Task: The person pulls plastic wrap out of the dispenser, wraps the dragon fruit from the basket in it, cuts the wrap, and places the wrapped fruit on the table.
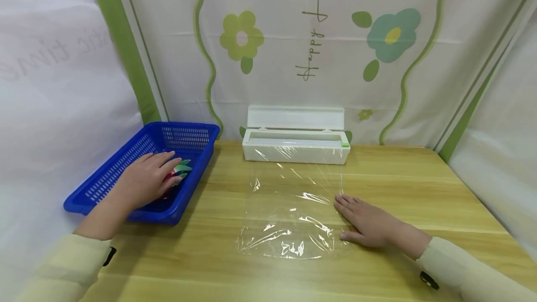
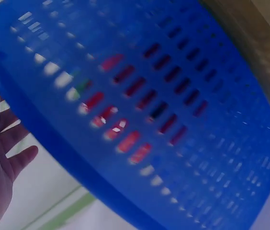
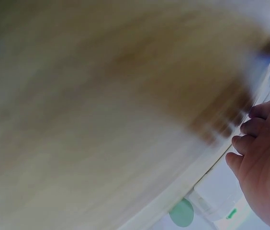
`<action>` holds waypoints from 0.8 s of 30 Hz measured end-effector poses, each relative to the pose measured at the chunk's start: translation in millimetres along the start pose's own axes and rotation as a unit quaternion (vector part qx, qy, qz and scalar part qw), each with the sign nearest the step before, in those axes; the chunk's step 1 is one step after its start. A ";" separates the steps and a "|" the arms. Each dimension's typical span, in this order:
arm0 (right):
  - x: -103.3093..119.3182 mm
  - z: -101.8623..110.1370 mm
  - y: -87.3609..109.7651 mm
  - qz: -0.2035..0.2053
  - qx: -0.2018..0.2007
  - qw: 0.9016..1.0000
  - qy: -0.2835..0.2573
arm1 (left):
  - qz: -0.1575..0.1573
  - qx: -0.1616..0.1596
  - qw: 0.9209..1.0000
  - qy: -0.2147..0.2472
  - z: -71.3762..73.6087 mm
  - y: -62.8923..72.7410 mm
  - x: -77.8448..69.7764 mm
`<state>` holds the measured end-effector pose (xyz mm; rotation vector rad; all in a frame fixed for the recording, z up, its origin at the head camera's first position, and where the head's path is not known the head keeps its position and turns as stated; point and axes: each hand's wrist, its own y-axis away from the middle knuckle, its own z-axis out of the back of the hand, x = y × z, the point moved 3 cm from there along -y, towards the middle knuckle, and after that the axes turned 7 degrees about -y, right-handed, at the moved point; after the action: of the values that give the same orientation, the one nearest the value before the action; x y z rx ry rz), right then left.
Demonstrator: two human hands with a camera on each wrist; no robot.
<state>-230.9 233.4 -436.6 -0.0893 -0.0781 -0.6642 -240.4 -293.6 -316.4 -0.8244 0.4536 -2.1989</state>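
A wood-grain counter (image 1: 390,176) lies under the fingers of both hands, its streaks running from side to side. Beyond the fingers hangs a white cloth (image 1: 281,83) printed with flowers, wavy green lines and the words "Happy life" turned on end; more white cloth closes in to the left and to the right.

The left hand (image 1: 144,176) reaches over the near wall of a blue basket (image 1: 193,190) with slotted sides. A red thing with green leaves (image 1: 183,168) lies in the basket just under the left fingers, its leaves poking out to the right of the fingertips. These fingers are bent and somewhat spread — whether they have closed on the thing, I cannot tell.

The right hand (image 1: 371,223) rests low on the counter, fingers fairly straight and close together, thumb held apart, pinching nothing. Its fingertips are at the right edge of a sheet of clear film (image 1: 289,209), which spreads to their left, shiny and a little wrinkled. Farther away and left of those fingers stands a long white box (image 1: 295,155), lid (image 1: 295,118) raised — the film drapes over its near side.
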 end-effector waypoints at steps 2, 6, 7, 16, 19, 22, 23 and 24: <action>-0.1 -0.4 0.0 -0.004 0.008 1.000 -0.002 | 0.015 0.021 1.000 -0.002 -3.4 4.6 4.9; -0.1 -0.4 0.4 -0.007 0.013 1.000 -0.003 | 0.062 0.105 0.993 -0.008 -8.8 9.4 13.4; -0.1 -0.2 0.5 -0.007 0.012 1.000 -0.003 | 0.076 0.130 0.989 -0.009 -10.6 10.2 15.6; 1.8 2.2 -0.2 -0.009 0.015 1.000 -0.008 | 0.170 0.289 0.942 0.009 -31.4 21.7 33.9; 0.9 1.5 0.1 -0.009 0.015 1.000 -0.008 | 0.193 0.308 0.931 0.025 -36.9 24.6 38.4; -0.4 0.6 0.5 -0.009 0.014 1.000 -0.007 | 0.216 0.318 0.922 0.044 -40.0 26.2 42.3; -0.8 0.3 0.6 -0.009 0.014 1.000 -0.006 | 0.223 0.321 0.919 0.049 -41.1 26.8 43.8; -1.1 0.1 0.7 -0.008 0.013 1.000 -0.006 | 0.229 0.324 0.916 0.055 -41.9 27.4 45.1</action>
<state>-231.4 234.6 -436.7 -0.0668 -0.0984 -0.6794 -278.5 -342.5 -342.9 -0.2021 -0.0497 -1.7765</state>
